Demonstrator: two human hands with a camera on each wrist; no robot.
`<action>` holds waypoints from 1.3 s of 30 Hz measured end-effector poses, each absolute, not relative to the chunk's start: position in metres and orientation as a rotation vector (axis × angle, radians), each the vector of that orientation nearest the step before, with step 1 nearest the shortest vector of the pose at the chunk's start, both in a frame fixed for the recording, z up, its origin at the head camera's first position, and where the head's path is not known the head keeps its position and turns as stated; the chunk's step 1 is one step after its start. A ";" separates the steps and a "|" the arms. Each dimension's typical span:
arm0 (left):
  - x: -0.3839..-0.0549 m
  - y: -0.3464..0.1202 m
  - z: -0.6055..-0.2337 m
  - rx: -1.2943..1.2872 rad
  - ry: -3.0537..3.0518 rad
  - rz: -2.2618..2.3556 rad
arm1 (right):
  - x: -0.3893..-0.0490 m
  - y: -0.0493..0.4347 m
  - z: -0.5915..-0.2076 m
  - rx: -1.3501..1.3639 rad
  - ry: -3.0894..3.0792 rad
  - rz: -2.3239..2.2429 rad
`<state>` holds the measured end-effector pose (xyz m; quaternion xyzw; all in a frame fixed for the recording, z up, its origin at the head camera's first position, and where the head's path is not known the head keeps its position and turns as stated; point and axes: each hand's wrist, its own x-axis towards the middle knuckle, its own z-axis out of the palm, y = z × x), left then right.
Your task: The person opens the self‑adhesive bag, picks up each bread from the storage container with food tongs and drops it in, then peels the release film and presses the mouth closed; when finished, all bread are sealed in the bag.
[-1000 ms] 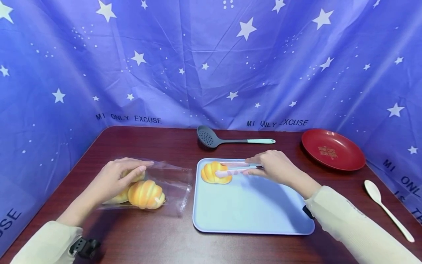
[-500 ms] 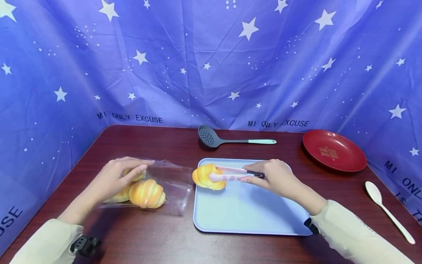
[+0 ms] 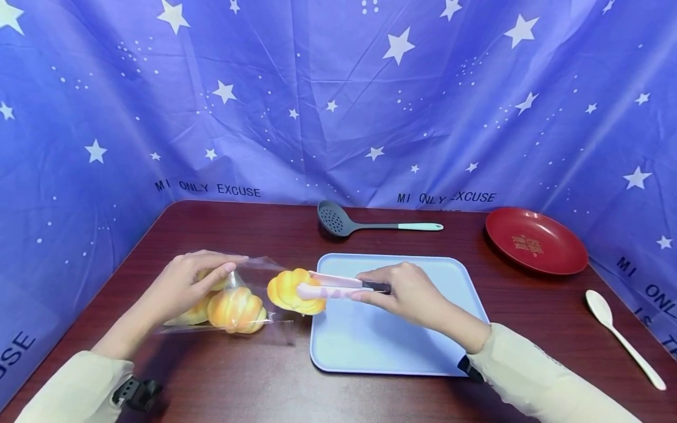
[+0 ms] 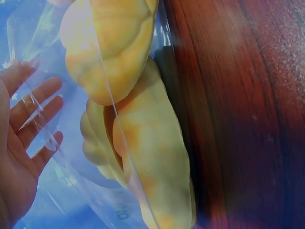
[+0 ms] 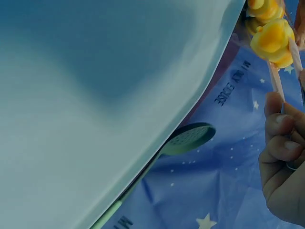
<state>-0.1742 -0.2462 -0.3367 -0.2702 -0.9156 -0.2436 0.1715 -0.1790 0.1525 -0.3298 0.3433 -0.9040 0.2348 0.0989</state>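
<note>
My right hand (image 3: 409,294) grips pink-and-white tongs (image 3: 338,288) with a black section. Their tips clasp an orange-yellow toy bread roll (image 3: 293,289) at the tray's left edge, overlapping the mouth of a clear plastic bag (image 3: 259,267). On the left, my left hand (image 3: 185,288) lies over the bag with thumb and forefinger extended along its upper film. In the left wrist view, its fingers (image 4: 43,98) are spread and nearly straight against the plastic. Several rolls fill the bag, a ridged roll (image 3: 238,310) foremost; others are partly hidden by my left hand.
A light blue tray (image 3: 381,346) lies mid-table under my right forearm. Behind it is a grey slotted skimmer (image 3: 335,220) with a mint handle. To the right are a red plate (image 3: 534,238) and a white spoon (image 3: 624,338). A starry blue curtain (image 3: 338,106) borders the table.
My right hand has moved left with the tongs, carrying the roll from the tray's back left to the bag's mouth. The left hand has hardly moved.
</note>
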 end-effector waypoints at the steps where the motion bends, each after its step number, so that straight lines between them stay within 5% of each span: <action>1: -0.174 -0.246 -0.337 -0.770 -2.598 -0.691 | -0.179 0.150 -0.330 1.018 -2.666 0.692; 23: -0.173 -0.247 -0.335 -0.763 -2.592 -0.696 | -0.188 0.117 -0.328 0.979 -2.818 0.916; 39: -0.175 -0.241 -0.337 -0.778 -2.556 -0.736 | -0.183 0.105 -0.337 1.100 -2.463 0.533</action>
